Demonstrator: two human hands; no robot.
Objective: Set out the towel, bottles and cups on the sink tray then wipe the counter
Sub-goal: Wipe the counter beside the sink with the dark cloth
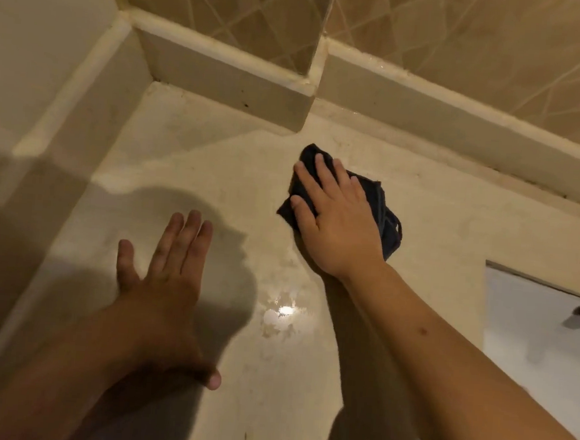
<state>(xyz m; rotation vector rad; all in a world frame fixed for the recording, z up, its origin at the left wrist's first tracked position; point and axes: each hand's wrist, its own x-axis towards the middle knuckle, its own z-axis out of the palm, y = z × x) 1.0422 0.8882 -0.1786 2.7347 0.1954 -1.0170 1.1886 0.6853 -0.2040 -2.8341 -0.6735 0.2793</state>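
A dark blue cloth [387,209] lies bunched on the cream counter [249,189], near the back ledge. My right hand [333,216] presses flat on top of it, fingers spread and pointing up-left. My left hand [165,266] rests flat on the counter to the left, in shadow, palm down with fingers together and nothing in it. No bottles, cups or tray show in this view.
A raised ledge [230,78] runs along the back and left under brown tiled walls [465,43]. The white sink basin [532,322] sits at the right edge. A bright light reflection [285,310] marks a worn patch between my arms.
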